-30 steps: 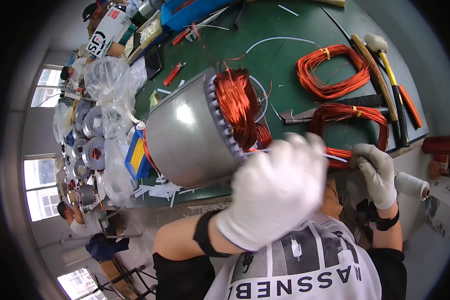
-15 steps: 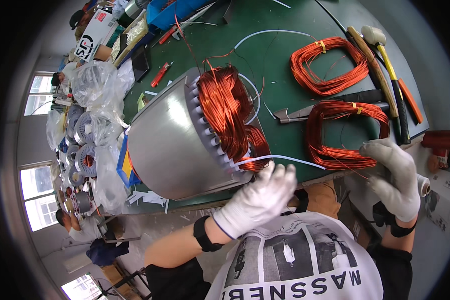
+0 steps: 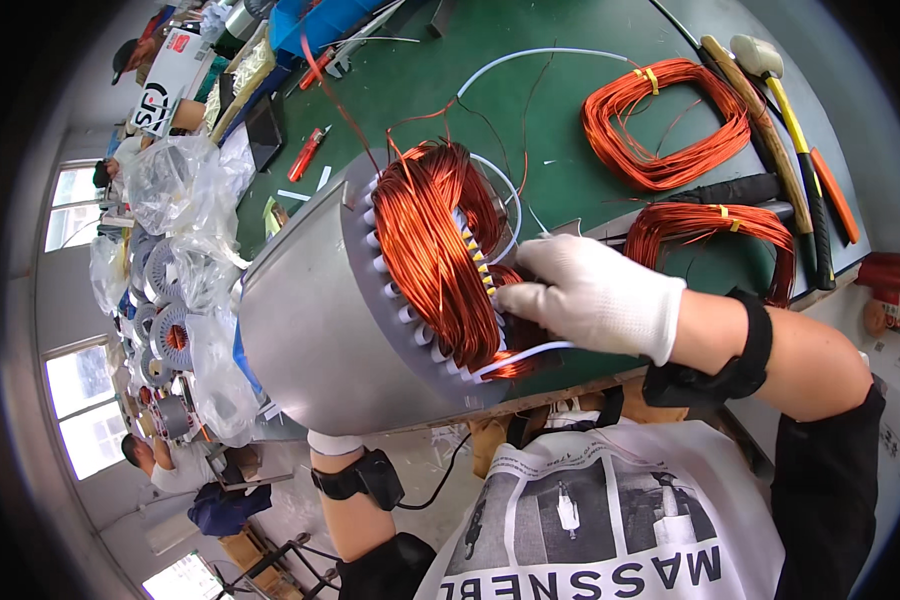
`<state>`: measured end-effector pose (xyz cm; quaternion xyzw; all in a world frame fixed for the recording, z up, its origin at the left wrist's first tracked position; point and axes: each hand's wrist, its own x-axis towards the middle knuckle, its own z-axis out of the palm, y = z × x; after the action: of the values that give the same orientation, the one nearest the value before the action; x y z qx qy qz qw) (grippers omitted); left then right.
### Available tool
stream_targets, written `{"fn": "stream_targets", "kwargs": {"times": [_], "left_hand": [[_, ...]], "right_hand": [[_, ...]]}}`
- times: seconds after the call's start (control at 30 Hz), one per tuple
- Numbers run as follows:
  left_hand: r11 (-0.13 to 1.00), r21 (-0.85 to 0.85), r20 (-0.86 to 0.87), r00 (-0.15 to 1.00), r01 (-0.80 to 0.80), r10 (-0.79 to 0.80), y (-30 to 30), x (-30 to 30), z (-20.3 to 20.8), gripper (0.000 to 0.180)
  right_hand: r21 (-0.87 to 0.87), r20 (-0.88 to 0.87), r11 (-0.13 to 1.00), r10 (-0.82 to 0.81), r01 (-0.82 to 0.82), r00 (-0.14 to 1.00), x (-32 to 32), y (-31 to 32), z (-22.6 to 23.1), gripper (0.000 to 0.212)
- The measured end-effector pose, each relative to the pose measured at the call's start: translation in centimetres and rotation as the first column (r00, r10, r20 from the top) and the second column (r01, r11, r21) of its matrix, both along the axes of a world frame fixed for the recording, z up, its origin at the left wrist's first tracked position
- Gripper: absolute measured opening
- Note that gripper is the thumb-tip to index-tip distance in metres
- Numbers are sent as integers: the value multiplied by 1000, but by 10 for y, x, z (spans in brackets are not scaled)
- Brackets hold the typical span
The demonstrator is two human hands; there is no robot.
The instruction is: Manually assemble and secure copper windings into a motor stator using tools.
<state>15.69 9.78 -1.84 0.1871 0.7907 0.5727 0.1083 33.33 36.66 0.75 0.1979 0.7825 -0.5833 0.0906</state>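
A grey metal motor stator (image 3: 310, 310) lies on its side, with pale slot liners round its end. Thick orange-red copper windings (image 3: 430, 260) hang over that end, and a white sleeve (image 3: 525, 358) sticks out below them. My right hand (image 3: 605, 295), in a white glove, is at the stator's open end beside the windings. Its thumb and forefinger are apart and nothing shows between them. Only the white cuff of my left hand (image 3: 335, 443) shows at the stator's near side; the stator hides its fingers.
Two loose copper coils, one farther (image 3: 670, 125) and one nearer (image 3: 715, 230), lie on the green table (image 3: 560, 130). A mallet (image 3: 785, 110), a wooden handle (image 3: 755, 130) and an orange bar (image 3: 835, 195) lie at the right. A red-handled screwdriver (image 3: 308, 155) lies beyond the stator. People work at far left.
My right hand has moved left from the nearer loose coil to the stator's open end. My left hand has left the windings' front for the stator's near side. The stator appears slightly turned.
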Motion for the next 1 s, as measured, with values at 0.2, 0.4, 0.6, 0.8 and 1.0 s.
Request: {"fn": "stream_targets", "kwargs": {"times": [0.2,0.4,0.6,0.8,1.0], "left_hand": [[998,-53,2,999,41,-41,-2,-1,-4,28],[995,-77,3,998,61,-61,2,-5,-9,27],[990,-97,-9,995,100,-101,10,-12,-11,27],[971,-163,-39,982,178,-186,67,-32,-12,27],[941,-246,-76,964,230,-256,38,-6,9,27]], "right_hand": [[83,-173,987,-124,140,977,-4,-16,-6,21],[153,-265,964,-171,216,949,-4,-21,-15,19],[140,-319,951,-221,277,922,-4,-23,-25,22],[166,-375,935,-234,313,897,-6,-28,-28,22],[144,-378,922,-284,359,881,-5,-30,-30,15]]}}
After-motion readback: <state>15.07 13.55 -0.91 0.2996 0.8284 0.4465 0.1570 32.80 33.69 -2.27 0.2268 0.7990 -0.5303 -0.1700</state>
